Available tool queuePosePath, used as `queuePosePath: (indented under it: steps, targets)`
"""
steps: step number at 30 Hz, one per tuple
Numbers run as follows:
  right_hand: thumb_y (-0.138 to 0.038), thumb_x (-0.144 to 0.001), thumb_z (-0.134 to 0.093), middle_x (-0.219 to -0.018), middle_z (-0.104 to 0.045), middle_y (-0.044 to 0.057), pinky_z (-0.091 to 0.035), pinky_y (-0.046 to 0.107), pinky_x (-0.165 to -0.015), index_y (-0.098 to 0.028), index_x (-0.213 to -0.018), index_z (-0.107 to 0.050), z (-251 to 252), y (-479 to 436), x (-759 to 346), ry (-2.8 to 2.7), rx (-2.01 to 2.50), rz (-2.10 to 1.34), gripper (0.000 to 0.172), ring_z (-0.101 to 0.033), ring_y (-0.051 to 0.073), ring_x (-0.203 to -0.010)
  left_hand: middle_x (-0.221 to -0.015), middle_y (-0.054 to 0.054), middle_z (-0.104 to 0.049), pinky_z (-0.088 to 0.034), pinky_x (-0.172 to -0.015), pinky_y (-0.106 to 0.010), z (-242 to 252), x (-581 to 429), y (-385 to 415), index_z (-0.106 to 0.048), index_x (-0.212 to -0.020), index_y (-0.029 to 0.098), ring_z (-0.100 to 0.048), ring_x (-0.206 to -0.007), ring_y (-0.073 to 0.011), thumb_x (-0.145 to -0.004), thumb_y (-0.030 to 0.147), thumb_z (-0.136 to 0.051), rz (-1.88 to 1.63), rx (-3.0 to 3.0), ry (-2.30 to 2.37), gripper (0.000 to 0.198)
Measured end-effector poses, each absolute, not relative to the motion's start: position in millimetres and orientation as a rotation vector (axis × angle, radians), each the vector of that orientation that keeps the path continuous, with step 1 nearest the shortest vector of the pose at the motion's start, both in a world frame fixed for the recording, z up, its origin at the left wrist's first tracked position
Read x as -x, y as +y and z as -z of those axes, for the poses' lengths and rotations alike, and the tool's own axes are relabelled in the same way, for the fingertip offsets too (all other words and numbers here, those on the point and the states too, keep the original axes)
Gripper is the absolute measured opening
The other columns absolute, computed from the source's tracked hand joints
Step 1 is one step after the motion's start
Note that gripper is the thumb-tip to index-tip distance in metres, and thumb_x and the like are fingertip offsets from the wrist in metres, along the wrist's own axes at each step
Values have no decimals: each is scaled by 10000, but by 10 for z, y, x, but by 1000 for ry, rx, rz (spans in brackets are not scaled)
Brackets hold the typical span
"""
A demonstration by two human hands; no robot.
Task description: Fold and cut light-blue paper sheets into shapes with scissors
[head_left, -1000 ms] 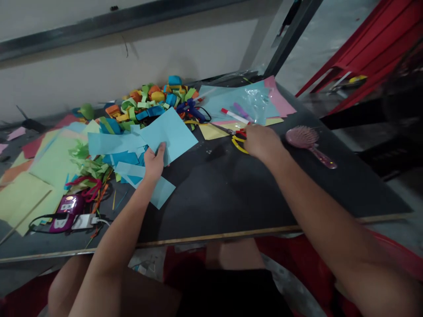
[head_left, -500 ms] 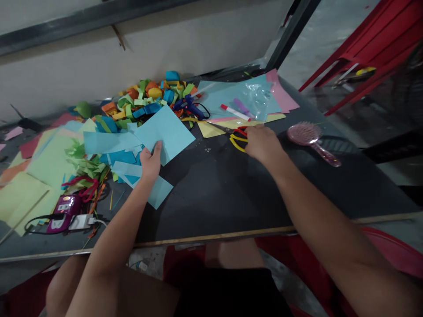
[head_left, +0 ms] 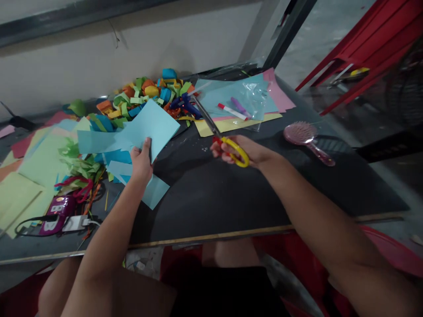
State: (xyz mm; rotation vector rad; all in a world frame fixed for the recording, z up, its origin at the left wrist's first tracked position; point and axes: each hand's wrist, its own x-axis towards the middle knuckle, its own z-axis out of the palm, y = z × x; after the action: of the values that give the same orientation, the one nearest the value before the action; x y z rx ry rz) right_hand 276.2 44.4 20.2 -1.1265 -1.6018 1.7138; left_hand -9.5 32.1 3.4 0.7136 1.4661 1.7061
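A light blue sheet of paper (head_left: 157, 125) is pinched in my left hand (head_left: 142, 160), thumb on top, tilted above the table. Under and beside it lie more blue paper pieces (head_left: 157, 191). My right hand (head_left: 243, 149) is closed around the yellow and red handles of a pair of scissors (head_left: 213, 124). The scissors are raised off the table, with their blades pointing up and left toward a blue glue gun (head_left: 187, 105). A gap separates the scissors from the paper in my left hand.
Colourful folded paper pieces (head_left: 152, 91) are heaped at the back. A red-and-white marker (head_left: 233, 111) lies on plastic and paper sheets. A pink hairbrush (head_left: 307, 138) rests at right. Green sheets (head_left: 42, 154) and a purple extension socket (head_left: 57, 214) are at left. A red chair (head_left: 373, 39) stands beyond.
My right hand has lifted the scissors off the table and turned their blades upward. My left hand has tilted the blue sheet, still holding it.
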Motion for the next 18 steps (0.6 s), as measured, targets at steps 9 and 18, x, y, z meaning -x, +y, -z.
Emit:
queuePosePath:
  steps: [9, 18]
  targets:
    - [-996, -563, -342, -755, -464, 10, -426, 222, -453, -190, -817, -510, -204, 128, -2478, -1614, 582, -2244, 862, -423, 92, -577, -518, 57, -369, -302, -343, -227, -23, 141, 333, -369, -615, 226, -346, -405, -58, -720, 573, -735, -1791, -861, 1441, 515]
    - [-1008, -577, -224, -785, -467, 26, -531, 249, -474, -182, -815, -478, -206, 174, -2475, -1566, 429, -2430, 896, -434, 88, -566, -573, 66, -324, -279, -376, -195, -91, 61, 265, -351, -626, 207, -318, -465, -51, -707, 622, -715, -1829, -909, 1463, 558]
